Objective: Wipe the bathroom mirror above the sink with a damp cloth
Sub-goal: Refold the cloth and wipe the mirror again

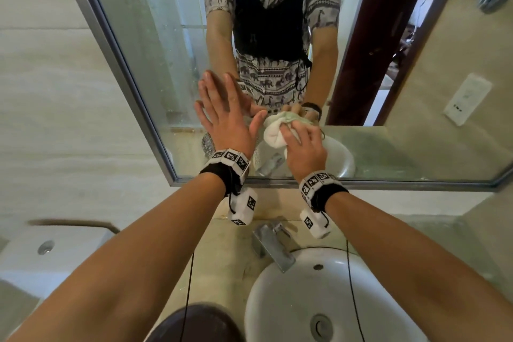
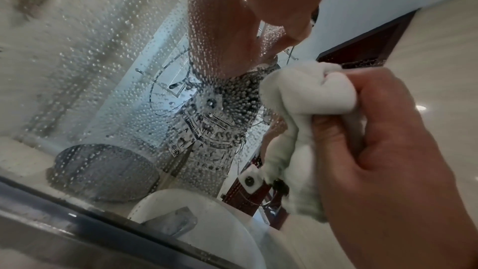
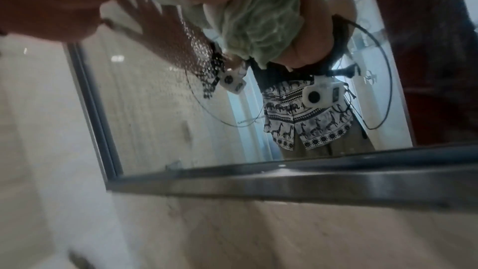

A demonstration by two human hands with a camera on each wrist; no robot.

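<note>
The bunched white-and-green cloth (image 1: 277, 126) presses the lower part of the mirror (image 1: 155, 69), gripped by the right hand (image 1: 304, 147) with fingers curled round it. Just left, the left hand (image 1: 224, 114) lies flat on the glass, fingers spread and holding nothing. Water droplets (image 2: 145, 81) bead the glass beside it. Below, a chrome faucet (image 1: 272, 247) stands behind the white sink (image 1: 277, 300).

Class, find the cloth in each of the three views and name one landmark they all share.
Head: cloth at centre, bunched in the right hand against the mirror.
Left wrist: cloth right of centre, in the right hand's grip.
Right wrist: cloth at top centre, partly reflected.
Shared landmark: the mirror's metal frame along its bottom edge.
</note>
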